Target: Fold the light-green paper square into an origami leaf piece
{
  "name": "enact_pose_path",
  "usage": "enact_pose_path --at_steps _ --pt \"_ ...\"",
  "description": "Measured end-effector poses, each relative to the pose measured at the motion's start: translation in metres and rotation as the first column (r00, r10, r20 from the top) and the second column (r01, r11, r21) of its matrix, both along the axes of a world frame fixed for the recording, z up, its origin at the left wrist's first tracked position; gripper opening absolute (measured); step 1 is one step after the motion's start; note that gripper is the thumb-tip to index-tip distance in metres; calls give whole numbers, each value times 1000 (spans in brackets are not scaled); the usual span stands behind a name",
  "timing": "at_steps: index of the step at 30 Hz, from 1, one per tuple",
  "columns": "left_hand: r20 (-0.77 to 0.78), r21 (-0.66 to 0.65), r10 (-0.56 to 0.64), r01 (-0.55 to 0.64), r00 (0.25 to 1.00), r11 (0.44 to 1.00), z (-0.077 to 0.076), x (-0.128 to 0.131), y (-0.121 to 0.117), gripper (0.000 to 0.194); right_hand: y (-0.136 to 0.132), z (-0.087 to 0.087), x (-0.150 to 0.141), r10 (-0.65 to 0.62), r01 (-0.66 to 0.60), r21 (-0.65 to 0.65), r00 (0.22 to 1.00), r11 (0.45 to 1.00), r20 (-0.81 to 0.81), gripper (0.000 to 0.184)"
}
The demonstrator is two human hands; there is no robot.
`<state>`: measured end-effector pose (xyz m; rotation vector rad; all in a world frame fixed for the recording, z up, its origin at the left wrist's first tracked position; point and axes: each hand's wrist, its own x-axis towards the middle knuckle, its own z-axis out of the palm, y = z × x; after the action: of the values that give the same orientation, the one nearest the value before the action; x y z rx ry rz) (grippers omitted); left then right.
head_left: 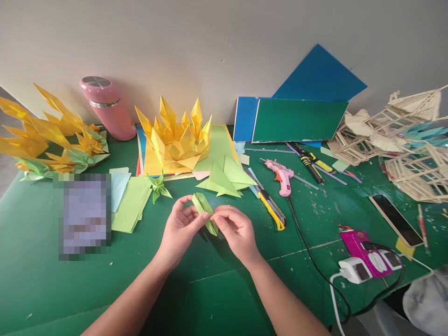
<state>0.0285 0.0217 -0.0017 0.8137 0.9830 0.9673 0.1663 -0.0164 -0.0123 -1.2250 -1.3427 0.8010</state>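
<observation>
Between my two hands is a folded strip of light green paper (201,203), tilted above the green table. My left hand (182,224) grips its left side, thumb on top and fingers behind. My right hand (236,231) pinches its right edge near the lower end; the fingertips partly hide the folds. Just beyond lie folded green paper triangles (226,177) and a small green paper flower (159,186). A stack of green paper sheets (131,205) rests to the left of my left hand.
A yellow paper crown-like lotus (178,144) and a pink flask (110,112) stand at the back. A yellow cutter (271,207), pink glue gun (280,175) with its cord, phone (395,219) and purple power strip (371,254) lie right. Stick models (402,149) stand far right.
</observation>
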Motion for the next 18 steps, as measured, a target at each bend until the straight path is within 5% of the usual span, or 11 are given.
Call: enact_pose_path --at_steps 4,8,18 --pt "-13 17 -15 15 1000 1000 -2 0 0 48 2 -5 -4 -5 -10 -95 988 995 -157 7" --pt "-17 18 -9 9 1000 1000 -3 1 -2 48 3 -7 -7 -24 -41 -175 936 984 -351 23" --pt "5 23 -24 24 1000 999 -2 6 -4 42 3 -6 -4 -77 -39 -222 868 974 -491 30"
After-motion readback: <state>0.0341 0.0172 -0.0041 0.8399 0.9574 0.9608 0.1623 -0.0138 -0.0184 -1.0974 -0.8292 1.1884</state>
